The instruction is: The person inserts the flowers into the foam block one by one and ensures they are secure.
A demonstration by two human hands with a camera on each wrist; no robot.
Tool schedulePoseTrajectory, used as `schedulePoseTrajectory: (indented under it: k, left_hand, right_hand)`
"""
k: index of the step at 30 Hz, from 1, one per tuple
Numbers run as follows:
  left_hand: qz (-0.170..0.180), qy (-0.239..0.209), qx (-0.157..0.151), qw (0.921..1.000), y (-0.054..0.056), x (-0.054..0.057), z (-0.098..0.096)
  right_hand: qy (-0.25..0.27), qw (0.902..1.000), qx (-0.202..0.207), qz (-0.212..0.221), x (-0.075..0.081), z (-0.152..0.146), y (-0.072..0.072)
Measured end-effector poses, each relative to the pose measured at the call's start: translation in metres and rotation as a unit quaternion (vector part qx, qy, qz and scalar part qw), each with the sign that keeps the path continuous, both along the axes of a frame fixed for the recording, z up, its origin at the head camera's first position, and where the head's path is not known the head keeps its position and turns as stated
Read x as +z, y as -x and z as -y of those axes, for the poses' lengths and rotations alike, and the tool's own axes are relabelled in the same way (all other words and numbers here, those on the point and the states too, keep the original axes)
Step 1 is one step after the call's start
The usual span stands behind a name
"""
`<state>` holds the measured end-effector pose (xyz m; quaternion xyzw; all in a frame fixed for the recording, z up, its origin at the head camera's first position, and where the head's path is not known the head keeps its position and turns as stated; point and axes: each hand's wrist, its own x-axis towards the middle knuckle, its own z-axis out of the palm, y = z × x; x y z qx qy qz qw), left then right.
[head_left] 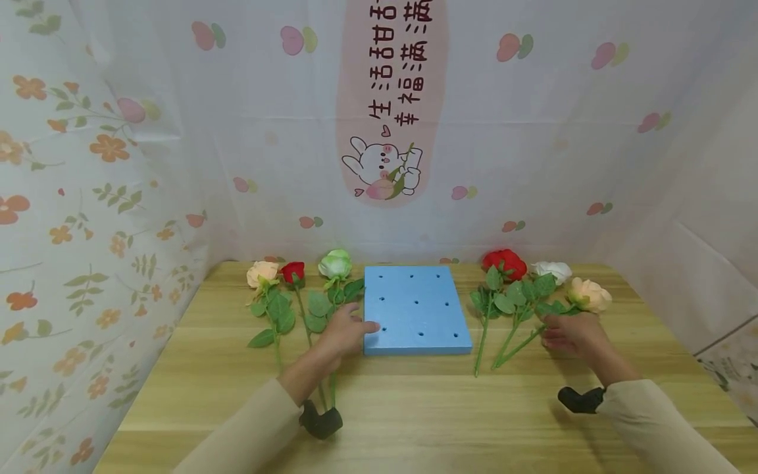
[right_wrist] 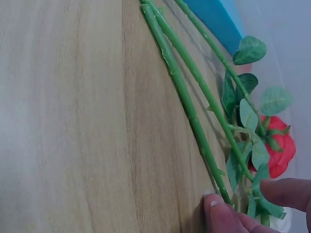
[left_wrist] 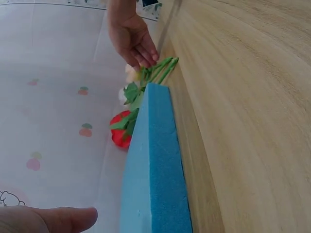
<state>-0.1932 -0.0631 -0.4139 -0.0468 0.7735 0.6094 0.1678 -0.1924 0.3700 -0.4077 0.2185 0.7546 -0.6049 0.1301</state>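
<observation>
A blue foam block [head_left: 399,316] with several small holes lies mid-table. My left hand [head_left: 343,332] is at its left edge, thumb stretched over the near-left hole; in the left wrist view that thumb [left_wrist: 73,219] looks clear of the block. Just beyond the left hand lies a pale green rose [head_left: 335,264]. On the right, my right hand [head_left: 573,334] reaches down to the stem of a peach rose [head_left: 589,295]. Its fingertips [right_wrist: 221,216] touch the stem, thumb and fingers apart. Beside that flower lie a white rose [head_left: 552,271] and a large red rose [head_left: 506,263].
Left of the block lie a small red rose [head_left: 293,272] and another peach rose [head_left: 262,273], their stems toward the near side. A printed cloth [head_left: 266,164] hangs behind the wooden table [head_left: 426,421]. Black straps [head_left: 580,399] sit at both wrists.
</observation>
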Motion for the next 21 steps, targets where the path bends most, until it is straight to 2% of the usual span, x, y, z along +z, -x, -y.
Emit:
schedulePoseTrajectory:
  k: [12, 21]
  left_hand:
    - [-0.006, 0.046, 0.012, 0.9989, 0.006, -0.008, -0.006]
    - [-0.004, 0.05, 0.018, 0.9986, 0.01, -0.01, -0.007]
  right_hand:
    - [-0.061, 0.9981, 0.0, 0.002, -0.013, 0.0, 0.005]
    - [-0.025, 0.9991, -0.027, 0.022, -0.016, -0.003, 0.01]
